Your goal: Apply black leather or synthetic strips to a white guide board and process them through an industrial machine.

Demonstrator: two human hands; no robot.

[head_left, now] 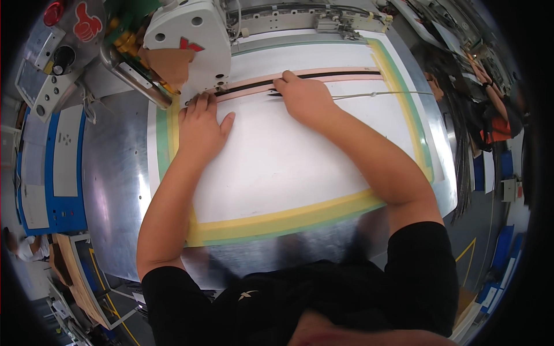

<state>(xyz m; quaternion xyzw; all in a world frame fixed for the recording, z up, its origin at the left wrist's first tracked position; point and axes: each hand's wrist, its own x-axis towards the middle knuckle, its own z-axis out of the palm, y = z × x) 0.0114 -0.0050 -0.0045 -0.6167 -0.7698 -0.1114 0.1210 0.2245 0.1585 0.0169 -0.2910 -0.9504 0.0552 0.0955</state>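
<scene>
A long black strip [323, 75] lies between two pink bands [346, 79] across the far part of a white sheet [259, 167]. At the strip's left end, beside the machine head, my left hand [202, 130] rests with fingers flat and thumb apart. My right hand [306, 98] is closed near the middle of the strip, its thumb and forefinger at the strip. A dark tool with pointed, parted tips [276, 93] sticks out leftward from under that hand; its grip is hidden. A thin grey cord [369, 94] runs right from the hand.
The white machine head [190, 43] stands at the far left, with a metal tube [130, 72] beside it. Yellow tape [288, 214] and green tape frame the sheet on a metal table [115, 173]. A rail [288, 22] spans the back. Another person [496, 124] works at right.
</scene>
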